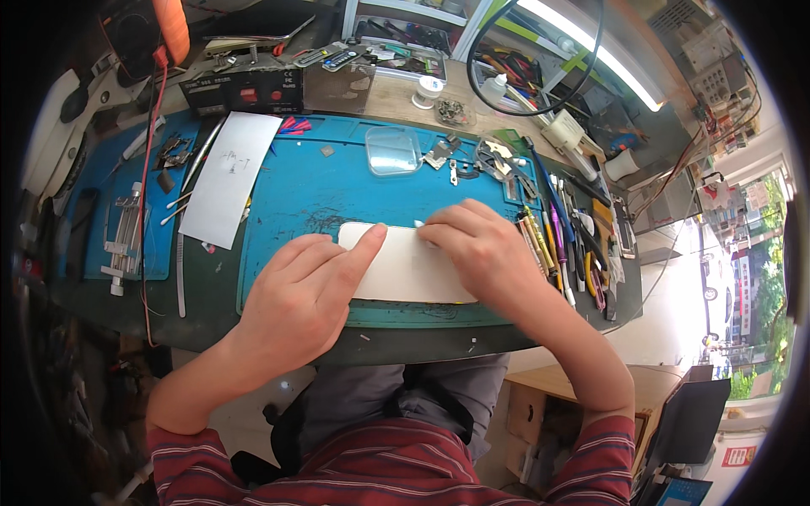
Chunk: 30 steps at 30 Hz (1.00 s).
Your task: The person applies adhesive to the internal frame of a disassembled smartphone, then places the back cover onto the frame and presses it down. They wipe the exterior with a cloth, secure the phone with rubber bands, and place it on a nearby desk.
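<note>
White panel: the flat white panel (413, 274) lies on the blue mat (295, 194), near the front edge of the worktop (390, 97), right before the person.
Left hand: the left hand (304, 291) has one finger or thumb straight out on the panel, with the others curled by its left end. I cannot tell if it grips or just presses; maybe this stops the panel sliding.
Right hand: the right hand (481, 249) has its fingertips pinched together on a small white tip (418, 224), perhaps a cotton swab, at the panel's far edge. A pinch like that may help with careful work.
In the way: the right hand hides the panel's far right corner.
Right side: pens and tools (557, 219) crowd close to that arm.
Far side: a clear plastic box (393, 152) sits near small metal parts (443, 150).
Left side: a paper sheet (228, 181) and a metal clamp (125, 232) lie well apart from the panel.
</note>
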Motion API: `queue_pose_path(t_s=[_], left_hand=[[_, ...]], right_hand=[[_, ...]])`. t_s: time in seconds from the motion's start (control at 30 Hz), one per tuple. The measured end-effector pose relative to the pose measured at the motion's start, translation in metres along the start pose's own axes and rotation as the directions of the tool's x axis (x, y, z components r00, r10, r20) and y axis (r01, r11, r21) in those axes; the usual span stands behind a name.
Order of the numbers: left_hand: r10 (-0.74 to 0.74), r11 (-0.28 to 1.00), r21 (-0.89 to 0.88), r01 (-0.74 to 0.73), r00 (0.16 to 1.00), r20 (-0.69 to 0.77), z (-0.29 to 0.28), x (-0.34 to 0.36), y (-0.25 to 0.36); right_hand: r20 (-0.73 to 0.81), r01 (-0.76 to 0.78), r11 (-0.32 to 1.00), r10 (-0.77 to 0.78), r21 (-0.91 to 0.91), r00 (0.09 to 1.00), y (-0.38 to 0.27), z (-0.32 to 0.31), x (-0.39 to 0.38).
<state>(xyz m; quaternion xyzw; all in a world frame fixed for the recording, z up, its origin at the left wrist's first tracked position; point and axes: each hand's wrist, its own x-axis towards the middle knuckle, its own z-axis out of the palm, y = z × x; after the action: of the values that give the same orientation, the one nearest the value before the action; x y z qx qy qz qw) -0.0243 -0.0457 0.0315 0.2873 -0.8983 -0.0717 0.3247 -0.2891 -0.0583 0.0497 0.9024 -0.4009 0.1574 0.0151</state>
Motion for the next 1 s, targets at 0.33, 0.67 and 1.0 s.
queue_pose_path(t_s=[0.33,0.67,1.0], left_hand=[[-0.095,0.994,-0.07,0.089,0.991,-0.09,0.001,-0.008,-0.006],[-0.156,0.981,-0.148,0.128,0.968,-0.198,0.004,-0.008,-0.012],[-0.303,0.953,-0.084,0.291,0.909,-0.288,0.002,-0.01,-0.015]], right_hand=[[-0.049,0.083,0.99,-0.089,-0.115,0.995,-0.025,0.004,-0.002],[-0.116,0.094,0.994,-0.1,-0.055,0.988,-0.029,0.017,0.018],[-0.159,0.122,0.992,-0.126,-0.036,0.979,-0.035,0.029,0.037]])
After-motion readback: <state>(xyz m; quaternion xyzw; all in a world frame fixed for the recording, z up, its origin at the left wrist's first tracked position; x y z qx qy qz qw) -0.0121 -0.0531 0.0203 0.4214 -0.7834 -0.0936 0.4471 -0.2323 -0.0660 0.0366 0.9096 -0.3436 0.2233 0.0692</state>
